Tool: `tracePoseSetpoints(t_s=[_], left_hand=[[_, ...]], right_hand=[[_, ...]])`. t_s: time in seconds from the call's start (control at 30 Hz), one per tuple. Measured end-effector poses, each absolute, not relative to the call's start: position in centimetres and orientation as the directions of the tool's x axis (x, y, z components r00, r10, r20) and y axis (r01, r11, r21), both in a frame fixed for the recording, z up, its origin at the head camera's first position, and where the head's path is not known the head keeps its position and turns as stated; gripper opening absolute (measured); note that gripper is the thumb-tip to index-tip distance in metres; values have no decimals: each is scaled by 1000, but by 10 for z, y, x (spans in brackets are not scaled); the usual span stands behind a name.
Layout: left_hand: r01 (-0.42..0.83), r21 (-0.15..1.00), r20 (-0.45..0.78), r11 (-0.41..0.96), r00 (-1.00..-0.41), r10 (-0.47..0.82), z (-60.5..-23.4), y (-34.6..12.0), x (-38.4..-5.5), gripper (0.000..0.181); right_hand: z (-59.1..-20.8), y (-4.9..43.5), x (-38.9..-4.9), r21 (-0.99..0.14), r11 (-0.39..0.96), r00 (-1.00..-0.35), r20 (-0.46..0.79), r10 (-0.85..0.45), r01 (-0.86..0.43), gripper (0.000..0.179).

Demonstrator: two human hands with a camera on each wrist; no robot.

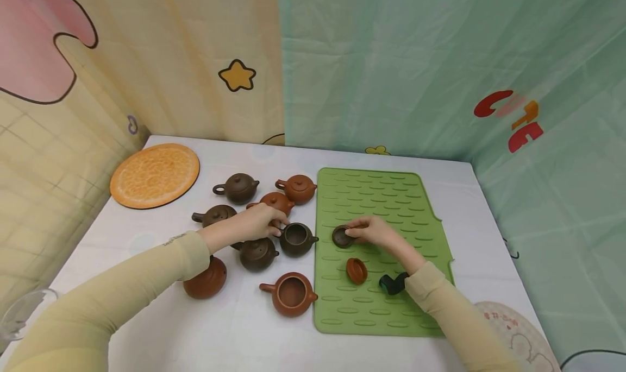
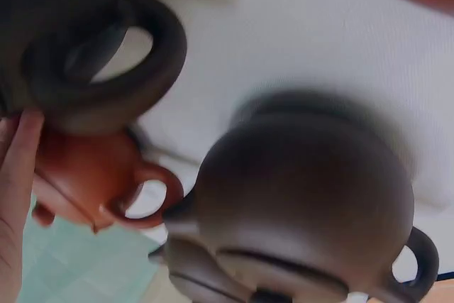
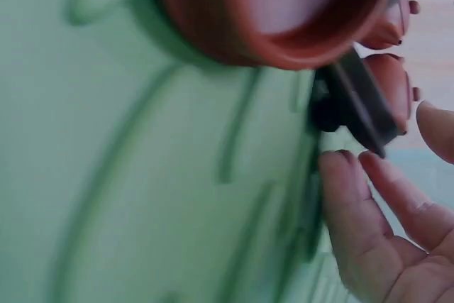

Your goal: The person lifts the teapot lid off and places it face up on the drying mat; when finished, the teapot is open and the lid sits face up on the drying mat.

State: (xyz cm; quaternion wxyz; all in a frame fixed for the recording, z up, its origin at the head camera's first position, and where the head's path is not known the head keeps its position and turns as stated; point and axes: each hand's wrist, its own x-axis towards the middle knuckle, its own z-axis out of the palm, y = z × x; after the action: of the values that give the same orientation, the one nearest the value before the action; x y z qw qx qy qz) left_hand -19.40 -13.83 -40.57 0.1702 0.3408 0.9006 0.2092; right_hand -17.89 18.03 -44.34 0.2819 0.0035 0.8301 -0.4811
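My left hand (image 1: 266, 220) touches a dark brown teapot (image 1: 296, 239) at its handle side. That teapot has no lid on, and its hollow faces up. In the left wrist view, a finger (image 2: 25, 147) lies straight against the pot beside its handle (image 2: 167, 47); the thumb is hidden. On the green mat, a dark round lid (image 1: 342, 237) lies with its inside up. My right hand (image 1: 374, 232) is at its right edge, fingertips close to the rim and thumb spread apart in the right wrist view. A reddish lid (image 1: 357, 271) sits tilted nearer me on the mat.
Several lidded teapots crowd around my left hand, including a dark one (image 1: 257, 254) and a reddish one (image 1: 300, 189). A lidless reddish teapot (image 1: 292, 294) stands beside the green mat (image 1: 381, 323). An orange round mat (image 1: 155, 175) lies far left, a clear dish (image 1: 26, 312) near left.
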Motion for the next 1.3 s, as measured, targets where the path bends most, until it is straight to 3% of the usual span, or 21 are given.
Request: tracePoseSetpoints(t_s=[0.13, 0.33, 0.5, 0.87, 1.13, 1.3], left_hand=[[542, 473, -147, 695, -729, 668, -395, -144, -198, 33], [481, 473, -14, 738, -834, 552, -375, -162, -208, 28], [381, 475, -37, 793, -892, 451, -375, -174, -213, 28], [293, 485, -122, 824, -910, 396, -403, -184, -226, 32], [322, 446, -122, 835, -902, 413, -412, -178, -227, 32], [312, 466, -114, 828, -907, 406, -414, -180, -229, 32]], right_hand=[[-430, 178, -185, -777, 592, -845, -452, -286, 215, 45], [-402, 157, -204, -796, 602, -880, -330, -343, 63, 47], [-389, 114, -224, -796, 603, -892, -238, -384, -47, 42], [-392, 37, -250, -728, 648, -867, -156, -473, -223, 32], [-399, 13, -247, -599, 728, -829, -182, -529, -333, 28], [-399, 8, -244, -529, 765, -846, -152, -510, -367, 21]])
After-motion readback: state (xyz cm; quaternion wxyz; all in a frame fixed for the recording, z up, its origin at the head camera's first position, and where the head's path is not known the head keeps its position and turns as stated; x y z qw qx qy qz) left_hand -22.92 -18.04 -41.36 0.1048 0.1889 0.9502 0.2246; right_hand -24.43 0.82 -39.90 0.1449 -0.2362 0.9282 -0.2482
